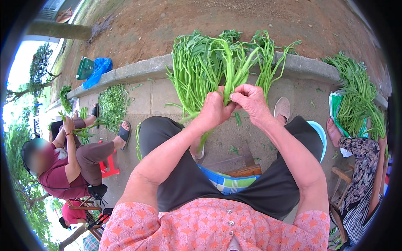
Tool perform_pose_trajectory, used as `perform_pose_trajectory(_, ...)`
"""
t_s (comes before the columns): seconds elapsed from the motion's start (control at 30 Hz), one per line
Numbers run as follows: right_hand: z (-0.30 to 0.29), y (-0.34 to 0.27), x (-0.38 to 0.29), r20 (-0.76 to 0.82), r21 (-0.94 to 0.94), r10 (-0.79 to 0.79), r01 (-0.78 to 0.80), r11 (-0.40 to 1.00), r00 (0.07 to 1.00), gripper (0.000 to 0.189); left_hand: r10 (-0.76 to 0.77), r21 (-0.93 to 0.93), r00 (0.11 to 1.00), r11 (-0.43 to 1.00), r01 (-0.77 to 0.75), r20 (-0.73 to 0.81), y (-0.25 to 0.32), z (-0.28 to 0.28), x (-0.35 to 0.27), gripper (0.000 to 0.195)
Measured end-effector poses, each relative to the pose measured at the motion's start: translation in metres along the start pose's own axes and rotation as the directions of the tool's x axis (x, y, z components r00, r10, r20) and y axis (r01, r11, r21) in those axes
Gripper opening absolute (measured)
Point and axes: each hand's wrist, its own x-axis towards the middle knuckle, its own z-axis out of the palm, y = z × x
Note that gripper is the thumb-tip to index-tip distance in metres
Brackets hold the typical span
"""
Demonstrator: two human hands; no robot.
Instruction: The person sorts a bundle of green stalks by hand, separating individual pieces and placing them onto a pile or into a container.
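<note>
My left hand (214, 106) is closed around thick green stalks (230, 70) of a leafy vegetable that looks like water spinach. Their upper parts rise past my fist, and a blurred piece hangs below it. With thumb and fingertips, my right hand (251, 98) pinches a stalk right beside the left. Behind both hands, a large heap of the same greens (196, 67) leans on a concrete kerb (143, 69), leaves towards the soil. A smaller bunch (267, 62) rests on the kerb to the right.
A light blue basin (318, 138) is partly hidden behind my right knee. More greens (355, 94) are piled at the right, near a seated person's foot. At left, another person handles stems beside trimmed leaves (113, 106) and a red stool (110, 164). A blue plastic bag (100, 70) lies on the kerb.
</note>
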Motion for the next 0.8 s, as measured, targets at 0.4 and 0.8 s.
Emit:
perform_pose_trajectory(0.4,-0.015,-0.013,0.015,-0.031,0.057,-0.062,0.063,0.996,0.998,0.006,-0.045,-0.115,0.991,0.992,0.06,0.126,0.0,-0.005,0.0,0.035)
perform_pose_trajectory(0.8,-0.045,-0.031,0.028,-0.274,-0.027,-0.307,0.312,0.95,0.911,0.008,-0.238,-0.615,0.854,0.607,0.503,0.463,0.006,-0.017,0.003,0.028)
